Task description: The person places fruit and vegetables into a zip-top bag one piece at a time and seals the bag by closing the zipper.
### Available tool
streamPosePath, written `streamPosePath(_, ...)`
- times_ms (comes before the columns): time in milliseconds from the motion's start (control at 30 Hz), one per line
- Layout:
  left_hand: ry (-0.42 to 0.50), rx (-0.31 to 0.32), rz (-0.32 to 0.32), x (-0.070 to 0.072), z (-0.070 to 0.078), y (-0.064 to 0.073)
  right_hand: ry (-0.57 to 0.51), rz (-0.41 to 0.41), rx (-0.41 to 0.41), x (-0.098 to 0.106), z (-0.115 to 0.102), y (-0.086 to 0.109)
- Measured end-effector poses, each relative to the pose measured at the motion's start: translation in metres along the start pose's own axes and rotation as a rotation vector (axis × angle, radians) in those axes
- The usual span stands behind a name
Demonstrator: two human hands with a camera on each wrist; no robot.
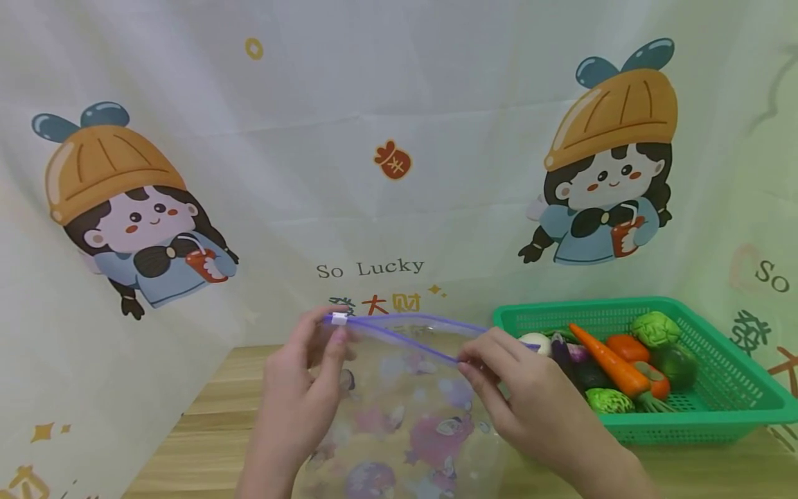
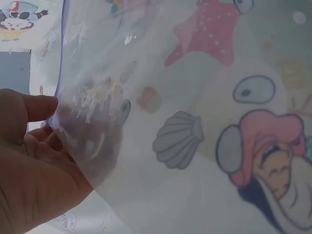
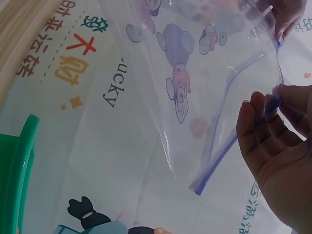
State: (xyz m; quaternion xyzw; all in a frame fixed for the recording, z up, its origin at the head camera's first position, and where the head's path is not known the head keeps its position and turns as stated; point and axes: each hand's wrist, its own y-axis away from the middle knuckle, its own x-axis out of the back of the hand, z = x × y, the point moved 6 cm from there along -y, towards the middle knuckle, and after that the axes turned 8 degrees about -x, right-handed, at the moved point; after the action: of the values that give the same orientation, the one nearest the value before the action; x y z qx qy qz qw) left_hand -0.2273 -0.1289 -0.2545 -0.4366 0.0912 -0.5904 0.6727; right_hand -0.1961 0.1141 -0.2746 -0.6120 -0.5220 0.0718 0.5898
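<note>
A clear zipper bag (image 1: 399, 409) printed with pink and purple sea creatures hangs upright between both hands, its purple-edged mouth parted in the middle. At the top left corner, by the white slider (image 1: 339, 319), my left hand (image 1: 305, 395) pinches the bag between thumb and fingers. My right hand (image 1: 530, 388) pinches the near purple zip strip (image 1: 430, 352) toward the right side. In the right wrist view, the free corner of the zip strip (image 3: 199, 187) sticks out past the right fingers. The left wrist view shows the printed bag (image 2: 178, 141) stretching away from the left thumb.
A green plastic basket (image 1: 736, 416) at the right holds a carrot (image 1: 611, 360), an eggplant (image 1: 562, 357), a green leafy head (image 1: 656, 329) and several other vegetables. The wooden table (image 1: 199, 423) meets a printed cloth backdrop (image 1: 299, 173) behind.
</note>
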Motion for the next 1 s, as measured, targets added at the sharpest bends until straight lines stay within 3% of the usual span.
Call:
streamPosePath(167, -0.038, -0.027, -0.004, 0.0010, 0.0022, 0.0000, -0.004, -0.007, -0.001, -0.0011, -0.0026, -0.0001)
streamPosePath(300, -0.016, -0.022, -0.073, -0.0028, 0.0004, 0.0001, -0.016, -0.002, 0.021, -0.0014, -0.0037, 0.0000)
streamPosePath(433, 0.034, -0.070, -0.110, -0.0065, -0.0004, -0.0002, -0.039, -0.004, 0.059, -0.0025, -0.0049, 0.0002)
streamPosePath(533, 0.073, -0.076, -0.074, -0.0048, -0.0020, -0.0016, -0.049, -0.009, 0.073, -0.0035, -0.0061, 0.0004)
streamPosePath(767, 0.152, 0.007, 0.070, 0.0014, -0.0069, -0.0042, -0.065, -0.049, 0.038, -0.0061, -0.0056, 0.0007)
streamPosePath(1000, 0.166, -0.018, 0.082, -0.0024, -0.0048, -0.0034, -0.060, 0.025, 0.091, -0.0058, -0.0095, -0.0001)
